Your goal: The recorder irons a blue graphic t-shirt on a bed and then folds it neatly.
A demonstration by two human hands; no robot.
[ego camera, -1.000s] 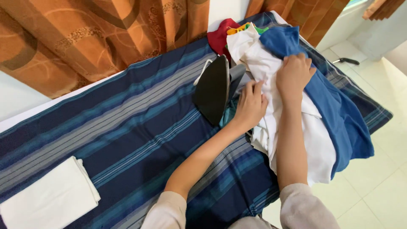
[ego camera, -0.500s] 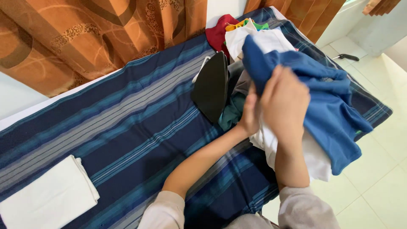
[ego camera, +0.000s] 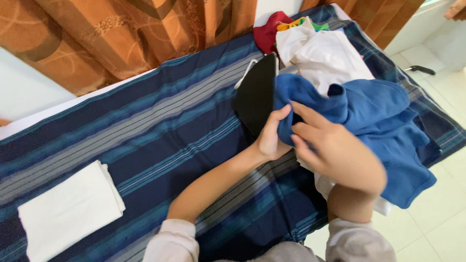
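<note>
A blue garment (ego camera: 378, 121) is lifted off the pile of clothes at the right end of the striped blue ironing surface (ego camera: 160, 131). My left hand (ego camera: 271, 138) pinches its left edge, thumb on top. My right hand (ego camera: 335, 150) grips the same bunched edge just to the right, fingers spread over the cloth. A white garment (ego camera: 327, 58) lies beneath and behind the blue one. A black iron (ego camera: 257, 94) stands on its heel right beside my left hand.
A folded white cloth (ego camera: 70, 211) lies at the near left of the striped cover. Red, orange and green clothes (ego camera: 276, 29) sit at the far end of the pile. Orange patterned curtains (ego camera: 121, 34) hang behind. White tiled floor (ego camera: 437, 213) lies to the right.
The blue garment has been picked up from the pile and drawn left toward the iron. Both hands moved from the white garment onto the blue one. The view has shifted slightly.
</note>
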